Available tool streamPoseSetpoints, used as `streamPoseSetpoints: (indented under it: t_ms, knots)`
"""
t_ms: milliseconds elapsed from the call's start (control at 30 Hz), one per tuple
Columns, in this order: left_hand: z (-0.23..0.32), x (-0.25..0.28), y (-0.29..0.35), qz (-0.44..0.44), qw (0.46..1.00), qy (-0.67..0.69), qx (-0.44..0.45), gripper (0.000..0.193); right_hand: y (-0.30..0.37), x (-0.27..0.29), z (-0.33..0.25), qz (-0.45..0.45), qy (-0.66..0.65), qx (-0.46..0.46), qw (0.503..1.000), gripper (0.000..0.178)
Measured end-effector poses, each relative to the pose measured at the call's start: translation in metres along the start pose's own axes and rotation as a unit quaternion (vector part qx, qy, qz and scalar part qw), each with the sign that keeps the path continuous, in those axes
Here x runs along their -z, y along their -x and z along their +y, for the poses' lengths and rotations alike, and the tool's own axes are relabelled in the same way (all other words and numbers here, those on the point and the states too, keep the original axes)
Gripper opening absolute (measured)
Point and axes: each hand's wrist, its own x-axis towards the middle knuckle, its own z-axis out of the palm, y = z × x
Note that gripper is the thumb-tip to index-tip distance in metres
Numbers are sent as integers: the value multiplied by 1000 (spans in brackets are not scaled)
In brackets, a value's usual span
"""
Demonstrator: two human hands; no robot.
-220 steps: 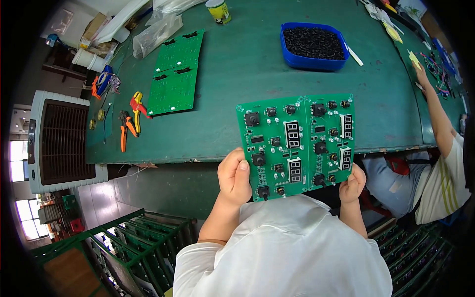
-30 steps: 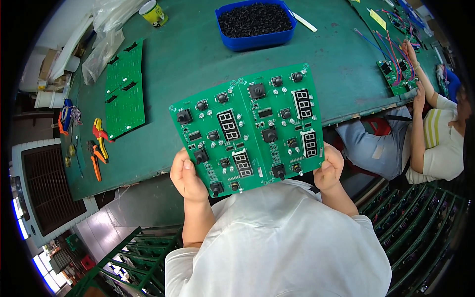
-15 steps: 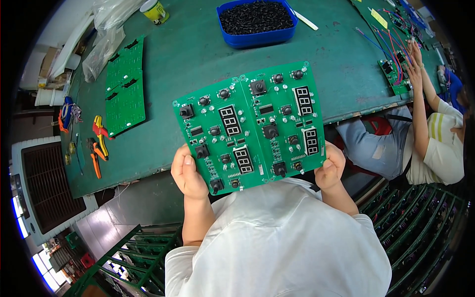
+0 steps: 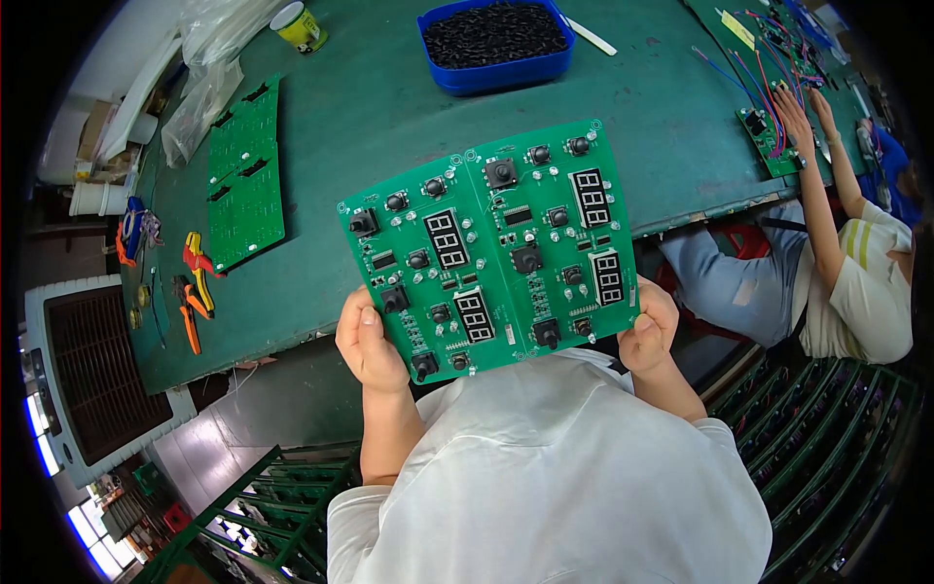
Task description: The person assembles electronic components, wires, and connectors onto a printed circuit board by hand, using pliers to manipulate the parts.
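A green circuit board point(image 4: 491, 282) is held up in front of me, its component side facing me. It carries several black push buttons, knobbed switches and white-framed digit displays. At its lower left edge my left hand point(image 4: 372, 341) grips it, thumb on the front. My right hand point(image 4: 649, 329) pinches the lower right edge the same way; the fingers behind the board are hidden. The board tilts slightly, its right side higher. On the table to the left lies another green board point(image 4: 248, 180) with a few black parts on it.
A blue tub point(image 4: 496, 76) of small black parts stands at the back, beside a white strip point(image 4: 590, 37). Cutters with orange handles point(image 4: 191, 313) and red-yellow pliers point(image 4: 202, 265) lie left. At right, a co-worker's hand point(image 4: 796, 125) handles a wired board point(image 4: 764, 136). Green racks point(image 4: 817, 457) flank me.
My hands keep the same grip on the board, which has barely shifted. At the right, the co-worker's hands have moved over the wired board, one hand now stretched flatter.
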Motion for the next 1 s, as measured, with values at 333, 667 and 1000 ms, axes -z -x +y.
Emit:
streamPoseSetpoints:
  t_ms: [333, 667, 1000]
  knots:
    - [1, 1, 2, -11, 1000, -2, -1, 30, 2, -2, -8, -4, -8, -13, 1000, 43]
    - [-7, 7, 8, 9, 1000, 27, 12, 31, 5, -4, -9, -7, -27, 13, 1000, 32]
    - [-11, 9, 8, -13, 999, 38, 18, 30, 5, -2, -11, -21, -16, 22, 999, 33]
